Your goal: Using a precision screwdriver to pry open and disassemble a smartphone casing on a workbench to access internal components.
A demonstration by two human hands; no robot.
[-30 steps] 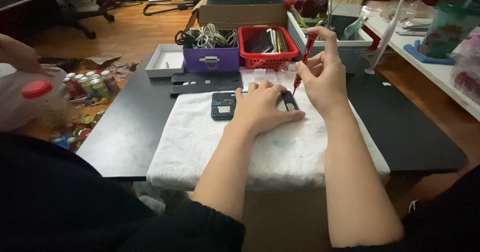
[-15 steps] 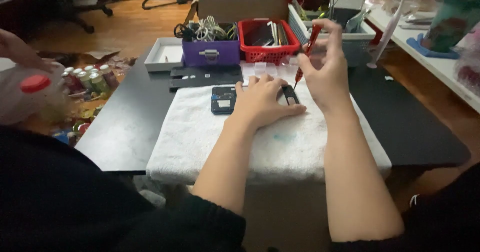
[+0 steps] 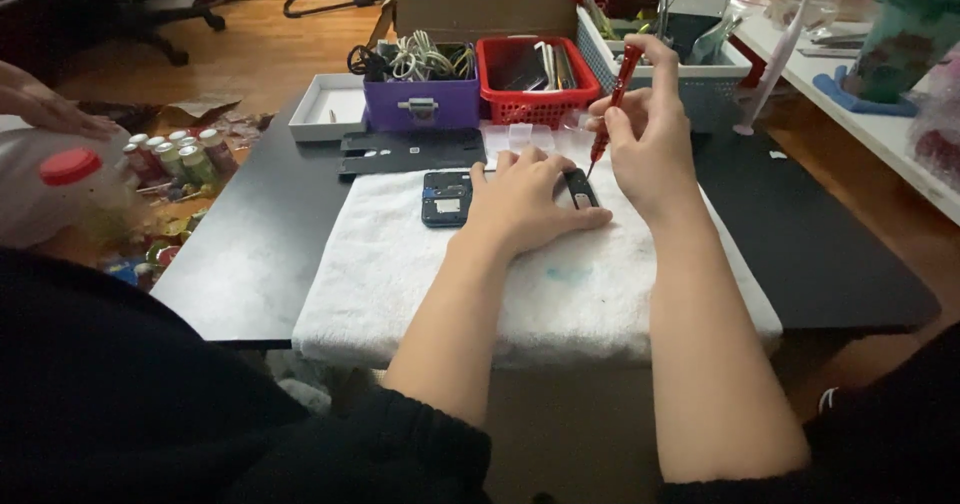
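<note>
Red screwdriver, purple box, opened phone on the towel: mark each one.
Red screwdriver (image 3: 617, 92), head view, on the middle of its handle.
Purple box (image 3: 422, 104), head view, on its front wall by the latch.
Opened phone (image 3: 446, 198), head view, on its exposed inside.

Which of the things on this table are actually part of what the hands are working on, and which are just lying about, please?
In use:
red screwdriver in right hand
small dark part steadied by left hand
opened phone
white towel

Lying about:
purple box of cables
red basket
white tray
small bottles
</note>
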